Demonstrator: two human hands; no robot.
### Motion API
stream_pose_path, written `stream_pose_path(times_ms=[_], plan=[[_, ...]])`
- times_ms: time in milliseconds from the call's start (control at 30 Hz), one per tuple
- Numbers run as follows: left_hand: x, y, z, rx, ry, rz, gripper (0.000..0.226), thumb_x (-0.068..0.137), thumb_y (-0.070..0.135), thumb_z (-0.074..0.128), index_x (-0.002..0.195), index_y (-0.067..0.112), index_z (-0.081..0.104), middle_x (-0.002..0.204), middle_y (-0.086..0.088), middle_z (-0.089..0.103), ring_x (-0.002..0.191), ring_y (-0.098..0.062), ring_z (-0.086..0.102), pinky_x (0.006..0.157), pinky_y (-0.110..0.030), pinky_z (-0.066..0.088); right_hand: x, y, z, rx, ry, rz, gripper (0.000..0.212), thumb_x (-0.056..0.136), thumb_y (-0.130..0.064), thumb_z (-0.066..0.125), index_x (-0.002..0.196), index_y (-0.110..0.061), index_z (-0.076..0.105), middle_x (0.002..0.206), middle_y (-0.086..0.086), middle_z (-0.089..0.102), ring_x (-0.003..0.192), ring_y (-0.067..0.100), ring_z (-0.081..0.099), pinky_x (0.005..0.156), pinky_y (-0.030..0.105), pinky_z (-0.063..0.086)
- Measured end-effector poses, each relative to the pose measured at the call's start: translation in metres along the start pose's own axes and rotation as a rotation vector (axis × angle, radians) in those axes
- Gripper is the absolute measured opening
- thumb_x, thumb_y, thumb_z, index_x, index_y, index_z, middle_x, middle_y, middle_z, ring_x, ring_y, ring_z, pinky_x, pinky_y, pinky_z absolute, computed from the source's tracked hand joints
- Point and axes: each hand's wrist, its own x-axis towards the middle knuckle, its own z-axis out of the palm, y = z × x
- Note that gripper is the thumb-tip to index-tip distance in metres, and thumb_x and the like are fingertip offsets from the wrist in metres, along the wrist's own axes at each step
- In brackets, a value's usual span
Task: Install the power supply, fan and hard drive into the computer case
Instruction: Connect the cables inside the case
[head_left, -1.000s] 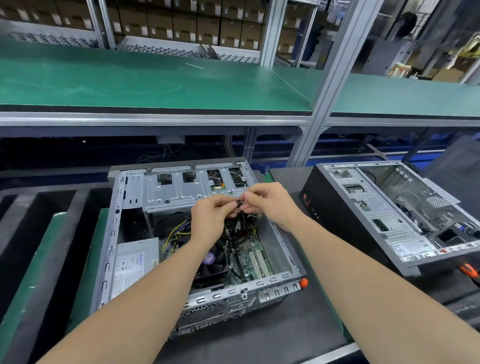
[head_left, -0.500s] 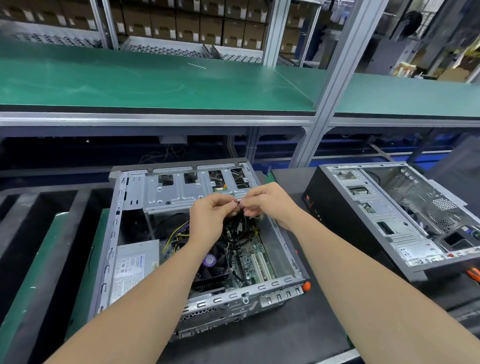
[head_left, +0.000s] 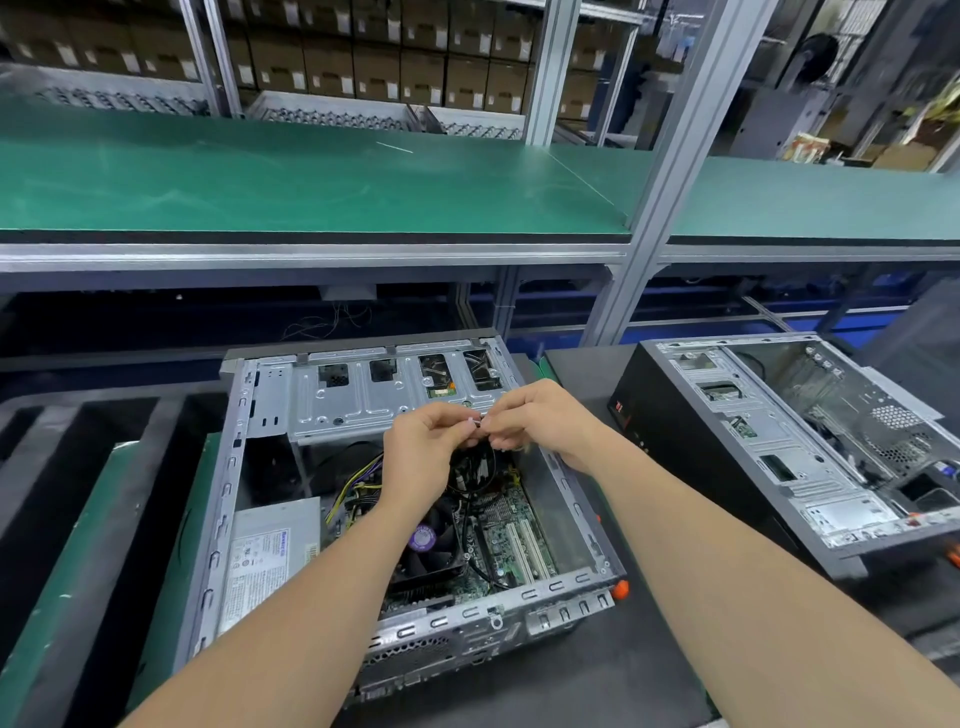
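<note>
case (head_left: 235, 467) holding power supply (head_left: 270, 556), fan (head_left: 434, 548) (cable (head_left: 464, 486) pinched)

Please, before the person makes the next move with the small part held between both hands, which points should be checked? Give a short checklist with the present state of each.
1. Grip: left hand and right hand both pinch the small part above the case: ok.
2. Orientation of the small part: cannot tell, too small.
3. Power supply sits in the case's near left corner: ok.
4. Fan is in place on the board, partly under the left forearm: ok.
5. Black cables clear of the fan: cannot tell.
6. Drive cage loaded: cannot tell, its inside is hidden.
</note>
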Motion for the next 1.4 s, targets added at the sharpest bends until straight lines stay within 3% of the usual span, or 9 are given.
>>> stream_pose_path(times_ms=[200, 500, 733, 833, 967, 1067, 1200, 1300, 1400], plan=[[-0.002, 0.002, -0.001, 0.029, -0.008, 0.021, 0.019, 0.091, 0.0, 0.07, 0.09, 0.017, 0.077, 0.08, 0.003, 0.078, 0.075, -0.013, 0.075, 0.072, -0.017, 0.057, -0.001, -0.002, 0.0, -0.009, 0.002, 0.007, 0.007, 0.087, -0.006, 0.079, 0.091, -0.001, 0.081, 0.078, 0.015, 0.076, 0.068, 0.017, 0.071, 0.07, 0.023, 0.057], [-0.002, 0.004, -0.003, 0.139, -0.04, 0.099, 0.022, 0.089, 0.006, 0.074, 0.089, 0.027, 0.079, 0.089, 0.006, 0.076, 0.085, -0.01, 0.074, 0.082, -0.028, 0.06, -0.004, -0.001, 0.0, -0.06, 0.036, -0.008, 0.015, 0.085, -0.014, 0.085, 0.092, -0.001, 0.081, 0.077, 0.013, 0.077, 0.069, 0.015, 0.074, 0.067, 0.019, 0.056], [-0.005, 0.007, -0.002, 0.003, -0.016, -0.041, 0.011, 0.093, 0.007, 0.069, 0.096, 0.016, 0.075, 0.083, -0.002, 0.078, 0.079, -0.017, 0.077, 0.078, -0.033, 0.063, -0.006, 0.004, 0.005, -0.005, 0.091, -0.054, 0.02, 0.083, -0.01, 0.087, 0.098, 0.0, 0.078, 0.08, 0.02, 0.077, 0.079, 0.032, 0.078, 0.078, 0.032, 0.064], [-0.006, 0.008, -0.002, 0.029, 0.041, -0.03, 0.012, 0.087, 0.012, 0.077, 0.091, 0.022, 0.074, 0.082, 0.001, 0.077, 0.078, -0.013, 0.075, 0.073, -0.025, 0.061, -0.005, 0.006, 0.005, -0.025, 0.085, -0.079, 0.016, 0.082, -0.01, 0.087, 0.096, -0.005, 0.08, 0.076, 0.017, 0.076, 0.079, 0.034, 0.078, 0.083, 0.038, 0.064], [-0.007, 0.009, -0.002, 0.044, 0.034, -0.036, 0.017, 0.084, 0.014, 0.078, 0.09, 0.027, 0.07, 0.083, 0.006, 0.075, 0.076, -0.008, 0.072, 0.065, -0.014, 0.052, -0.005, 0.011, 0.007, -0.087, 0.088, -0.151, 0.01, 0.084, -0.012, 0.086, 0.093, -0.012, 0.082, 0.069, 0.009, 0.075, 0.072, 0.026, 0.077, 0.078, 0.035, 0.064], [-0.007, 0.009, -0.002, 0.062, 0.047, -0.033, 0.018, 0.085, 0.01, 0.077, 0.09, 0.021, 0.065, 0.082, 0.002, 0.073, 0.076, -0.013, 0.071, 0.07, -0.022, 0.053, -0.006, 0.018, 0.01, -0.234, 0.154, -0.22, 0.004, 0.086, -0.017, 0.085, 0.088, -0.019, 0.081, 0.069, 0.003, 0.076, 0.066, 0.022, 0.076, 0.073, 0.037, 0.065], [-0.007, 0.009, -0.005, 0.012, 0.095, -0.051, 0.022, 0.086, 0.007, 0.077, 0.09, 0.017, 0.058, 0.084, -0.004, 0.072, 0.082, -0.024, 0.073, 0.079, -0.036, 0.057, -0.009, 0.021, 0.014, -0.52, 0.247, -0.348, 0.011, 0.09, -0.028, 0.077, 0.084, -0.035, 0.071, 0.069, -0.007, 0.068, 0.05, 0.008, 0.066, 0.061, 0.024, 0.057], [-0.008, 0.01, -0.006, 0.071, 0.147, -0.019, 0.026, 0.085, 0.005, 0.075, 0.083, 0.023, 0.057, 0.084, -0.002, 0.073, 0.084, -0.027, 0.072, 0.084, -0.046, 0.058, -0.009, 0.017, 0.015, -0.631, 0.239, -0.406, 0.007, 0.09, -0.026, 0.076, 0.087, -0.03, 0.071, 0.087, -0.012, 0.063, 0.07, 0.007, 0.063, 0.073, 0.026, 0.054], [-0.01, 0.009, -0.01, 0.082, 0.236, -0.023, 0.029, 0.085, 0.005, 0.074, 0.079, 0.027, 0.056, 0.08, 0.002, 0.073, 0.081, -0.026, 0.071, 0.085, -0.048, 0.058, -0.011, 0.017, 0.014, -0.635, 0.22, -0.374, 0.008, 0.091, -0.021, 0.074, 0.085, -0.025, 0.071, 0.093, -0.006, 0.061, 0.054, 0.013, 0.063, 0.061, 0.029, 0.058]])
